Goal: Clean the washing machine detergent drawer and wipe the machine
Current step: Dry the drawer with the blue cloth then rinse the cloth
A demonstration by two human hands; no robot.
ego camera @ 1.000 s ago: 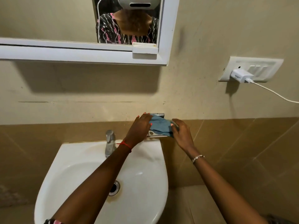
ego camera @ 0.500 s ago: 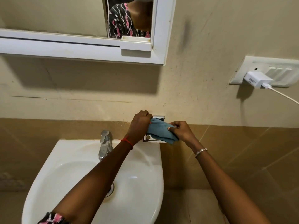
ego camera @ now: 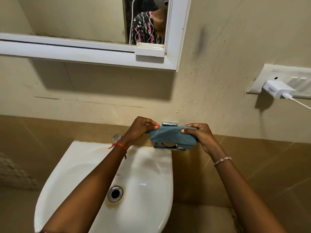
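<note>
Both hands are holding a blue cloth stretched in front of a metal wall holder just past the back right corner of the sink. Left hand pinches the left end, right hand pinches the right end. The tap is at the sink's back edge.

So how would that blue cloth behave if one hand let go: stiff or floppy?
Probably floppy: the cloth sags and bunches between the left hand and right hand, which pinch its ends. It is likely light, since fingertip pinches alone carry it. It seems unlikely to slip, as its surface looks matte and soft, though whether it is wet cannot be told.
</note>
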